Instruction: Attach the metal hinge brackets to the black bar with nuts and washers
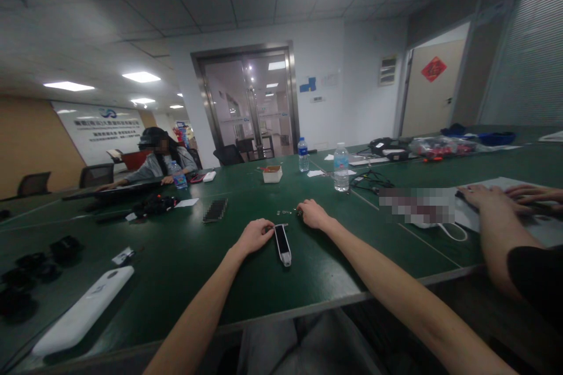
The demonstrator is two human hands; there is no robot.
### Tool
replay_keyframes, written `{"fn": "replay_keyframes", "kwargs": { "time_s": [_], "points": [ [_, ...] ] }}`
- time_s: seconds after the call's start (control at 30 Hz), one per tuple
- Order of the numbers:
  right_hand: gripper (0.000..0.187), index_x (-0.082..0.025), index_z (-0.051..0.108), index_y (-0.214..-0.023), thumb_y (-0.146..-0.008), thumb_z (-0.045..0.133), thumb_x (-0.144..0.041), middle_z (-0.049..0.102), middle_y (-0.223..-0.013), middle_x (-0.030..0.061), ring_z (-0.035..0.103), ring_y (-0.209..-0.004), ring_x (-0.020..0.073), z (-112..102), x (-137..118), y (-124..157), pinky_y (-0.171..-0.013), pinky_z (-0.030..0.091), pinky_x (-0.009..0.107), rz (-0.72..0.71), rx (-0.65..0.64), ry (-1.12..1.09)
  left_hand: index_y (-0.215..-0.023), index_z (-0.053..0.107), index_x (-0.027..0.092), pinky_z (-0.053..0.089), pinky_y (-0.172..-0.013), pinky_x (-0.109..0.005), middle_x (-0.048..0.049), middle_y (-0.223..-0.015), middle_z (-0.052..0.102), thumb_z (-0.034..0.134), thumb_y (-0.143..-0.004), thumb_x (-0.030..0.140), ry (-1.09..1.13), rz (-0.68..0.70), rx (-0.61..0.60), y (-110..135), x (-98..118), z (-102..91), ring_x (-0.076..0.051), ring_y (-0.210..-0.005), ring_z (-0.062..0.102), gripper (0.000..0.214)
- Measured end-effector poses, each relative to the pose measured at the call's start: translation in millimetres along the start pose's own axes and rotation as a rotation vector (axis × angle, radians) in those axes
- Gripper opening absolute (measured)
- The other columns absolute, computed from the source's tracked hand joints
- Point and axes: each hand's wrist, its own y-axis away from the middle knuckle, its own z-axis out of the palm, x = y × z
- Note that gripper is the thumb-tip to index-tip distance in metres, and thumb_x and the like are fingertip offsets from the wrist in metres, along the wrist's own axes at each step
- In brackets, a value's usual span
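A slim device (282, 244) with a white frame and a long dark middle lies on the green table, its narrow end toward me. My left hand (255, 235) rests at its far left corner, fingers bent and fingertips against it. Beyond the device, several tiny shiny pieces (285, 212) lie in a short row between my hands. My right hand (313, 214) is beside these pieces on the right. Its fingers are curled in with the tips pressed together at the tabletop, and whatever they hold is too small to name.
Ahead stand a small white box (272, 174) and water bottles (341, 169). A dark pixelated rectangle (215, 210) and a long white device (85, 310) lie leftward. Cables (369, 180) lie on the right, near another person's hands (488, 196). Someone sits far left (162, 155).
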Motion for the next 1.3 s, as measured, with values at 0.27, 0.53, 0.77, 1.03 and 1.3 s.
{"fn": "replay_keyframes", "kwargs": {
  "time_s": [0.27,0.53,0.77,1.03,1.3],
  "points": [
    [0.034,-0.024,0.061,-0.118,-0.093,0.04,-0.033,0.05,-0.124,0.0134,0.037,-0.116,0.0317,7.4,-5.3,1.9,-0.094,0.031,0.047,0.012,0.014,0.041,-0.099,0.07,0.019,0.044,-0.066,-0.027,-0.0032,-0.08,0.064,0.051,-0.088,0.032,0.004,0.017,0.015,1.0,1.5,-1.3,-0.017,-0.069,0.056,0.026],
    [0.027,-0.023,0.067,-0.103,-0.088,0.049,-0.037,0.051,-0.119,0.0119,0.035,-0.116,0.03,0.9,-11.4,1.5,-0.095,0.028,0.045,-0.055,0.017,0.037,-0.099,0.07,0.019,0.043,-0.064,-0.026,-0.0029,-0.08,0.063,0.051,-0.088,0.033,0.006,0.011,0.02,0.5,-0.2,0.1,-0.016,-0.069,0.056,0.026],
    [0.02,-0.019,0.069,-0.088,-0.082,0.055,-0.032,0.056,-0.111,0.0118,0.039,-0.11,0.0288,-0.1,-21.0,1.3,-0.091,0.032,0.04,-0.049,-0.013,0.012,-0.1,0.07,0.018,0.043,-0.063,-0.025,-0.0031,-0.08,0.063,0.051,-0.087,0.033,0.012,-0.004,0.011,0.9,1.3,-0.7,-0.016,-0.068,0.055,0.027],
    [0.02,-0.018,0.072,-0.083,-0.077,0.061,-0.034,0.059,-0.105,0.0125,0.044,-0.107,0.0304,-2.0,-22.2,-0.4,-0.089,0.035,0.041,-0.037,-0.049,-0.028,-0.099,0.07,0.018,0.043,-0.064,-0.025,-0.0031,-0.08,0.063,0.053,-0.087,0.032,0.011,-0.005,0.012,0.9,2.0,-1.0,-0.016,-0.068,0.055,0.025],
    [0.012,-0.017,0.065,-0.082,-0.082,0.055,-0.022,0.066,-0.083,0.0055,0.054,-0.082,0.0187,-3.8,-26.3,-0.9,-0.073,0.039,0.027,-0.211,0.007,-0.146,-0.099,0.07,0.018,0.043,-0.065,-0.025,-0.0035,-0.083,0.064,0.052,-0.087,0.031,0.015,0.016,0.015,1.3,0.6,-0.6,-0.016,-0.071,0.056,0.025]
  ]
}}
